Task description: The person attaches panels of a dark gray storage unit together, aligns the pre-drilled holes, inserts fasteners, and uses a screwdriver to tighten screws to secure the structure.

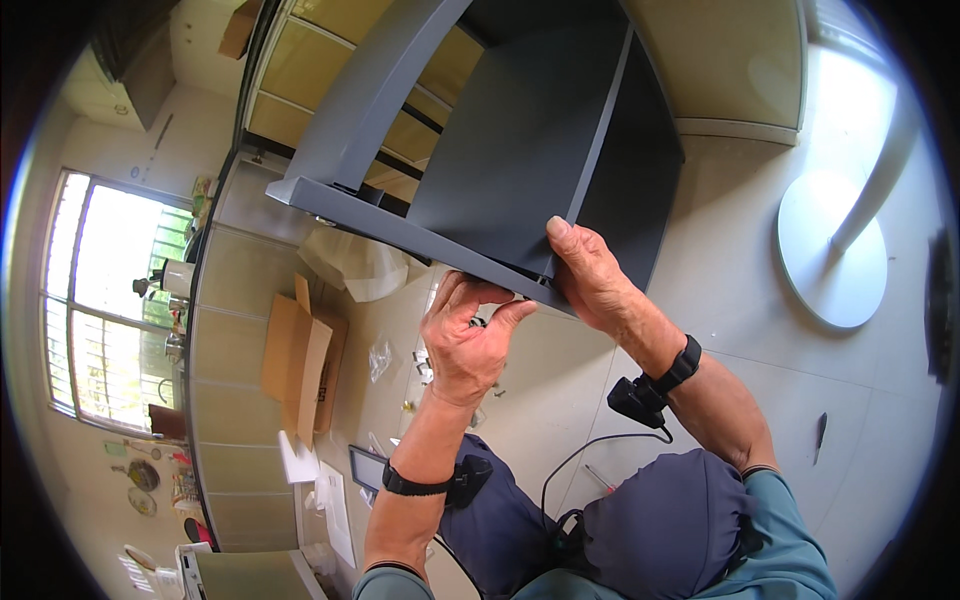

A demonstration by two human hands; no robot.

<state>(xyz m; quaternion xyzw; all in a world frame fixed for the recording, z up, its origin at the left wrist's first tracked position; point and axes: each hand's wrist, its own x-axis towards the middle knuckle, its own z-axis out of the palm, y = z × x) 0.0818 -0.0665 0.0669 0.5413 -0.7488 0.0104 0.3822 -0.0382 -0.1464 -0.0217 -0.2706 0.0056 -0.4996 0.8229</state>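
Observation:
A dark grey cabinet (520, 130), with an open frame at its left and a divider panel inside, stands tilted before me. My right hand (597, 278) grips its near corner, thumb against the inner panel and fingers wrapped out of sight. Close beside it, my left hand (468, 335) is closed at the underside of the frame's near rail (420, 235). Its thumb and fingertips pinch together there; whatever they hold is mostly hidden. A small dark and shiny piece shows in that palm, too small to name.
An open cardboard box (300, 370) and a crumpled plastic bag (360, 265) lie left on the tiled floor. A screwdriver (600, 478) lies between my legs, a thin dark tool (820, 438) farther right. A round white stand base (850, 280) is at the right. A cable (570, 465) hangs from my right wrist strap.

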